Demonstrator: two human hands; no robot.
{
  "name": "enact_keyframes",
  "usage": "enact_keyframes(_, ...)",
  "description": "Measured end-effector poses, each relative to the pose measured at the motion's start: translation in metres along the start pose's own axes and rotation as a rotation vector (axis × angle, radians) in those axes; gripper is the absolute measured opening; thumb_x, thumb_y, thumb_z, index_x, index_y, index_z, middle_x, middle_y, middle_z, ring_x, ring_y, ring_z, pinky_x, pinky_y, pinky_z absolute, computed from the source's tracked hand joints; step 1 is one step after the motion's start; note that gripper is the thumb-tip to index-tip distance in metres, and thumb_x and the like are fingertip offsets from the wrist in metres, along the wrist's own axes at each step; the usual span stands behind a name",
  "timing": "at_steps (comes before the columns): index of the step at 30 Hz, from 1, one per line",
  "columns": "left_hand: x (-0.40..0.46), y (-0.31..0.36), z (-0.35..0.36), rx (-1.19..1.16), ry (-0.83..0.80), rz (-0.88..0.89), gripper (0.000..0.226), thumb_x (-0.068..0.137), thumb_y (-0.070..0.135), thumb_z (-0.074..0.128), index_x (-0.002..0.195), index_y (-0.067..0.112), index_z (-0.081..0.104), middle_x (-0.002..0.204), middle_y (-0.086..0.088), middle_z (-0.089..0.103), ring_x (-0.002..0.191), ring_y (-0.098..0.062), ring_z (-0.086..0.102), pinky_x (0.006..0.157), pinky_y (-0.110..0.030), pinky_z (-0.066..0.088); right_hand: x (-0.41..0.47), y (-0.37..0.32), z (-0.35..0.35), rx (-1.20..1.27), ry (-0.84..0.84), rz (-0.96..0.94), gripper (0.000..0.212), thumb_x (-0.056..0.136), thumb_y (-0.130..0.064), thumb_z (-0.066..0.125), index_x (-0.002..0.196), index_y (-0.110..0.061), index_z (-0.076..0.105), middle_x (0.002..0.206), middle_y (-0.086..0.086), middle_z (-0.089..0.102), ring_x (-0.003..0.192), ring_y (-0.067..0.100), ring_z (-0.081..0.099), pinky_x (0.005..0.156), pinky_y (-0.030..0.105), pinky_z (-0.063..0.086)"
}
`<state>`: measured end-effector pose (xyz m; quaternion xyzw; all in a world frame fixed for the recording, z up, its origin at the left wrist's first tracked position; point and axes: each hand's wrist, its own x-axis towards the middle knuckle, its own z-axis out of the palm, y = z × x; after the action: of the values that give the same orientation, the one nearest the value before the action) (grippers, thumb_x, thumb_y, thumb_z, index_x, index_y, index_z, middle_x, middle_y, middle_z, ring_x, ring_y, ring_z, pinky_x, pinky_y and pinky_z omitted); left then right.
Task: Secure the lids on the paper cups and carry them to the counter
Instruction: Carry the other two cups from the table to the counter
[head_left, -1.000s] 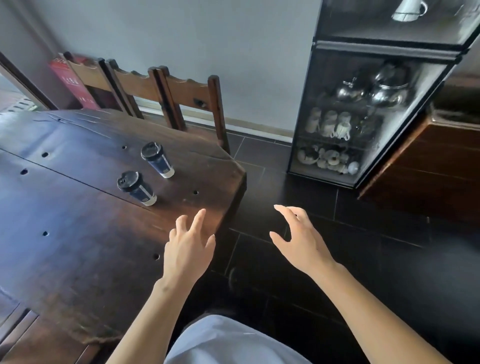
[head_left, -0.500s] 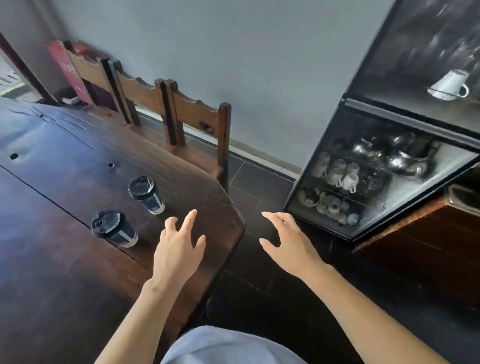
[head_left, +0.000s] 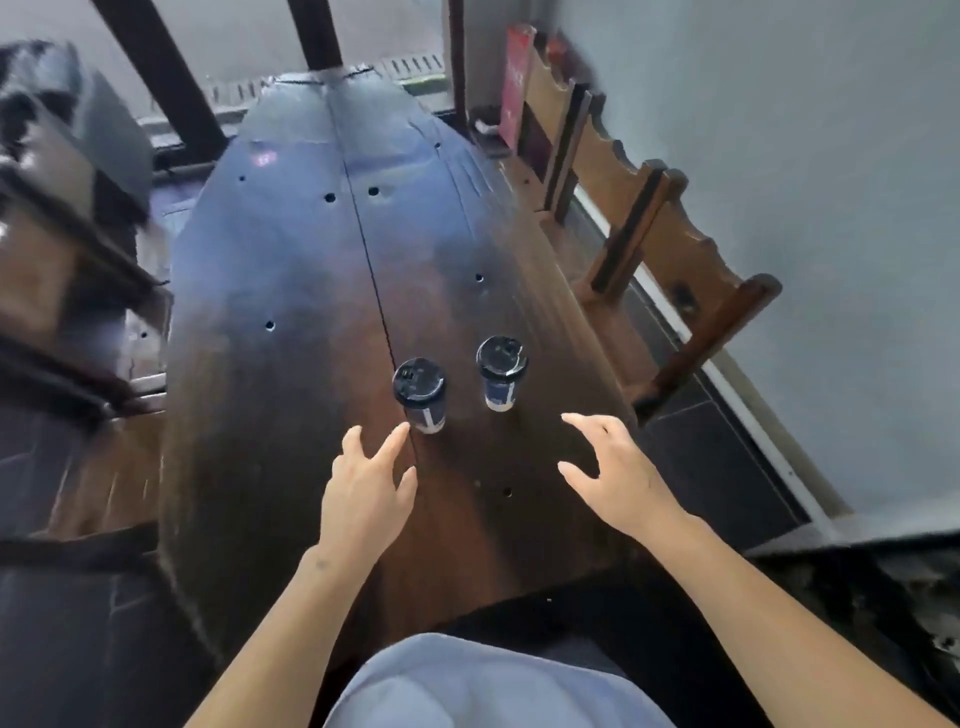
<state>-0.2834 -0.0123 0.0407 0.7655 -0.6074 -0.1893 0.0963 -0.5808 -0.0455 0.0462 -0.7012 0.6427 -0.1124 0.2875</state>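
Now reaching over the near end of the dark wooden desk (head_left: 291, 415), both hands empty and spread. Left hand (head_left: 366, 491) with fingers fanned and thumb out to the side, index fingertip just beside the base of the left cup (head_left: 420, 395), not clearly touching. Right hand (head_left: 615, 467) likewise splayed, palm down, fingers curved a little, short of the right cup (head_left: 501, 371) and off to its right.

Both paper cups upright on the desk, side by side but apart, right of the long seam down the boards, each with a black lid (head_left: 418, 380) on top. Lids apparently seated; whether fully snapped down, impossible to tell from above. Long axis of each cup vertical, leaning toward the lens only through the wide angle.

Key relation: cups dead ahead of the hands, farther along the desk, one per hand. Left cup much the nearer target, almost at the left fingertips; right cup farther ahead and inward of the right hand, so needing a reach forward and left. Probably a press on each lid first, then a wrap round each wall from the outer sides.

Wooden chairs (head_left: 670, 260) along the right edge, clear of the reach. Risk: nudging the light left cup over with the leading finger.
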Motion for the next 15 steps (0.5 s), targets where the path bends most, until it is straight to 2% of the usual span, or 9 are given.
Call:
enact_keyframes(4, -0.015, 0.009, 0.007, -0.018, 0.039, -0.175, 0.062, 0.102, 0.043, 0.058, 0.159, 0.041, 0.035, 0.167, -0.015, 0.027, 0.138, -0.035, 0.05, 0.103, -0.044, 0.054, 0.043, 0.005, -0.005, 0.017, -0.098, -0.111, 0.061, 0.097, -0.034, 0.067, 0.153, -0.031, 0.041, 0.145, -0.005, 0.044, 0.125, 0.016, 0.057, 0.097, 0.024, 0.045)
enact_keyframes(7, -0.02, 0.027, 0.015, -0.042, 0.077, -0.239, 0.063, 0.102, 0.041, 0.059, 0.159, 0.041, 0.033, 0.165, -0.016, 0.028, 0.135, -0.036, 0.052, 0.102, -0.045, 0.054, 0.069, 0.012, -0.013, 0.011, -0.161, -0.192, 0.061, 0.097, -0.032, 0.067, 0.153, -0.03, 0.042, 0.143, -0.005, 0.045, 0.122, 0.017, 0.058, 0.095, 0.023, 0.044)
enact_keyframes(12, -0.013, 0.041, 0.022, -0.162, 0.127, -0.152, 0.061, 0.101, 0.015, 0.066, 0.155, 0.036, 0.047, 0.167, -0.013, 0.032, 0.138, -0.031, 0.054, 0.109, -0.041, 0.049, 0.099, 0.025, -0.016, -0.02, -0.233, -0.243, 0.061, 0.098, -0.023, 0.068, 0.153, -0.028, 0.043, 0.147, -0.001, 0.044, 0.129, 0.02, 0.056, 0.107, 0.031, 0.045)
enact_keyframes(15, 0.002, 0.036, 0.029, -0.175, 0.124, -0.099, 0.053, 0.101, 0.01, 0.065, 0.147, 0.034, 0.058, 0.166, -0.012, 0.036, 0.135, -0.027, 0.057, 0.106, -0.041, 0.051, 0.116, 0.034, -0.013, -0.061, -0.258, -0.248, 0.058, 0.098, -0.015, 0.066, 0.152, -0.029, 0.047, 0.154, 0.003, 0.04, 0.139, 0.024, 0.05, 0.113, 0.035, 0.042)
